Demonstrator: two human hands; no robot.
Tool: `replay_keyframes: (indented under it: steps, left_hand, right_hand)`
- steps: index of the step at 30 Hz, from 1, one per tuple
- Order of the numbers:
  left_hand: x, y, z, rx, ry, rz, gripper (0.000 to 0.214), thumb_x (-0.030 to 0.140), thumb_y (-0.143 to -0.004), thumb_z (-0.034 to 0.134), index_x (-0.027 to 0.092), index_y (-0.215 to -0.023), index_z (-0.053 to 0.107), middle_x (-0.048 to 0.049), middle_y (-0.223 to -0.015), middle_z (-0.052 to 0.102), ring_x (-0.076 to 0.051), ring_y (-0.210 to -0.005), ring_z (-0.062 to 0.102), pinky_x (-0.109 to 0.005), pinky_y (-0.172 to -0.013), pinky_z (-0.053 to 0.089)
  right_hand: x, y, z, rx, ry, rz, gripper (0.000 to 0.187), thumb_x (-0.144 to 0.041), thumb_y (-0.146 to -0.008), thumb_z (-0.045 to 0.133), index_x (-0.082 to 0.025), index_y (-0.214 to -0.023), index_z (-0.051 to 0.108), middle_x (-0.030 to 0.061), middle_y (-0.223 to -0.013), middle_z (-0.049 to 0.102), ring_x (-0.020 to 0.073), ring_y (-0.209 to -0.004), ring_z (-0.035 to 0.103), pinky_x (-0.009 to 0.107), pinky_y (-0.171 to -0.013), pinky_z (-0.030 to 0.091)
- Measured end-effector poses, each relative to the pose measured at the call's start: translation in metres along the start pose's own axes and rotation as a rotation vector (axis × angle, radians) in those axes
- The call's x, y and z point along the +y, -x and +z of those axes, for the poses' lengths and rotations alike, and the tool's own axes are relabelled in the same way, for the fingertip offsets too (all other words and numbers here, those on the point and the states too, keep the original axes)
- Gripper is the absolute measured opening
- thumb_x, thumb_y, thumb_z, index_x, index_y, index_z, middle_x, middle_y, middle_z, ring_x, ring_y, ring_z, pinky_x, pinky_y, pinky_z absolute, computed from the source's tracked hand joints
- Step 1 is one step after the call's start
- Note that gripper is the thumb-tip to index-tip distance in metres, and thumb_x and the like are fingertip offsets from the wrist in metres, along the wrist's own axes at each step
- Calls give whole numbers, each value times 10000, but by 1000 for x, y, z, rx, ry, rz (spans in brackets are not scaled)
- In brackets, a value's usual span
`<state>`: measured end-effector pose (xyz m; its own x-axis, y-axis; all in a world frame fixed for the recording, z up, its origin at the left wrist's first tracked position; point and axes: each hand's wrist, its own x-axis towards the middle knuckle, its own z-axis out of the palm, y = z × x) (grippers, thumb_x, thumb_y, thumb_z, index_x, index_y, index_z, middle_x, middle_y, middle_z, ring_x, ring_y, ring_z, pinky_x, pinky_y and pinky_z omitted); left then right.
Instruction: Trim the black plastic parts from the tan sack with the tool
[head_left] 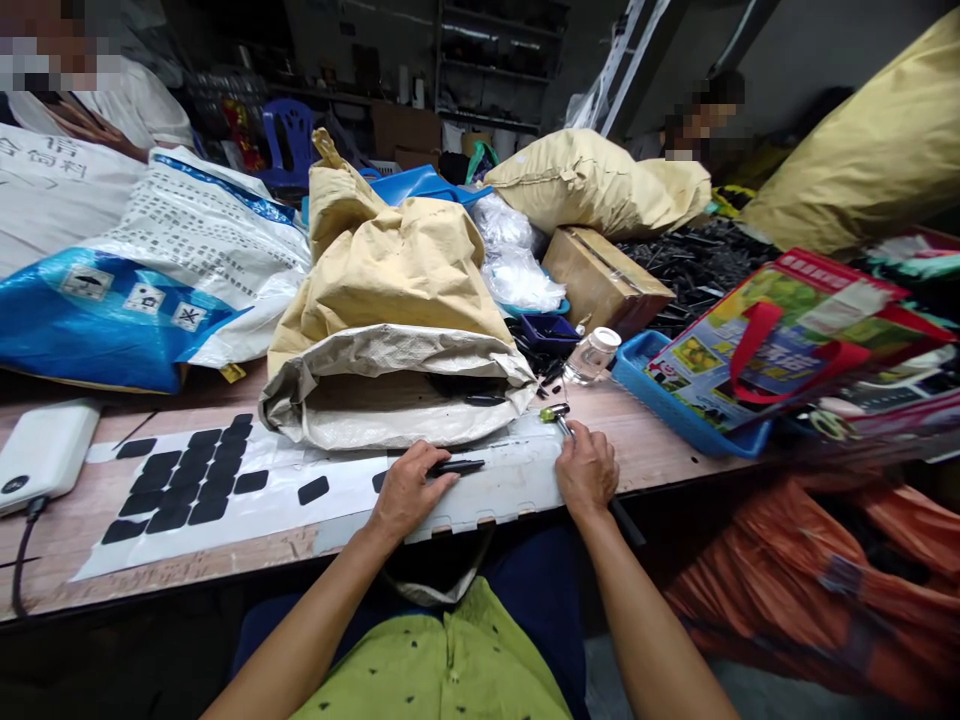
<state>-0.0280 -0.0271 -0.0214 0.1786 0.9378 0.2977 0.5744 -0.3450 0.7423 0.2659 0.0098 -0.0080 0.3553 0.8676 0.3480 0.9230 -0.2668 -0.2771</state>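
Note:
My left hand (pixel 405 490) rests on the white sheet (pixel 337 490) at the table's front edge, its fingers closed on a slim black stick-like part (pixel 459 466) that points right. My right hand (pixel 586 472) is closed around a thin metal tool (pixel 564 427) with a yellow-green tip (pixel 553 412), held just right of the sheet. Several black rounded pads (pixel 191 478) are stuck on the sheet to the left, one lone pad (pixel 313 490) near my left hand.
A tan open sack (pixel 390 300) sits behind the sheet. A white power bank (pixel 41 450) lies at left, a clear jar (pixel 592 355) and blue tray (pixel 675 405) with a printed bag at right. Two other people sit at the back.

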Motion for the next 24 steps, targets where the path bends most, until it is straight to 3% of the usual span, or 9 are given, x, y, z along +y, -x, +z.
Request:
replay_keyframes:
  steps: [4, 7, 12, 16, 24]
  left_hand:
    - [2, -2, -3, -34, 15, -39, 158, 224, -872, 758, 204, -1026, 730, -18, -931, 645, -152, -784, 608, -276, -708, 483]
    - [3, -3, -5, -40, 15, -50, 157, 212, -855, 766, 202, -1006, 725, -10, -916, 636, -149, -768, 595, -284, -733, 474]
    - [4, -3, -6, -39, 31, -51, 191, 163, -836, 752, 199, -1020, 724, -4, -898, 624, -147, -755, 581, -281, -735, 466]
    - [4, -3, -7, -43, 38, -52, 179, 165, -839, 738, 198, -1015, 732, -7, -892, 621, -153, -778, 588, -281, -731, 461]
    - [18, -6, -8, -95, -182, -96, 175, 270, -825, 762, 208, -985, 730, -23, -921, 632, -175, -777, 604, -308, -734, 481]
  right_hand:
    - [-4, 3, -17, 7, -219, 120, 352, -232, -932, 524, -224, -1219, 727, 97, -1025, 653, 235, -916, 553, 332, -760, 364]
    - [-15, 19, -33, 35, -458, 131, 374, -317, -933, 503, -196, -1214, 717, 94, -1007, 680, 232, -889, 591, 340, -798, 427]
    - [-39, 55, -43, -201, -762, 97, 445, -455, -921, 536, -169, -1205, 727, 104, -1039, 738, 224, -865, 637, 341, -806, 490]
    - [-47, 72, -39, -320, -854, 145, 478, -490, -902, 570, -159, -1209, 730, 100, -1026, 758, 220, -843, 653, 343, -796, 509]
    - [-47, 81, -42, -335, -869, 126, 441, -464, -912, 573, -163, -1191, 734, 92, -1036, 765, 213, -860, 669, 332, -798, 524]
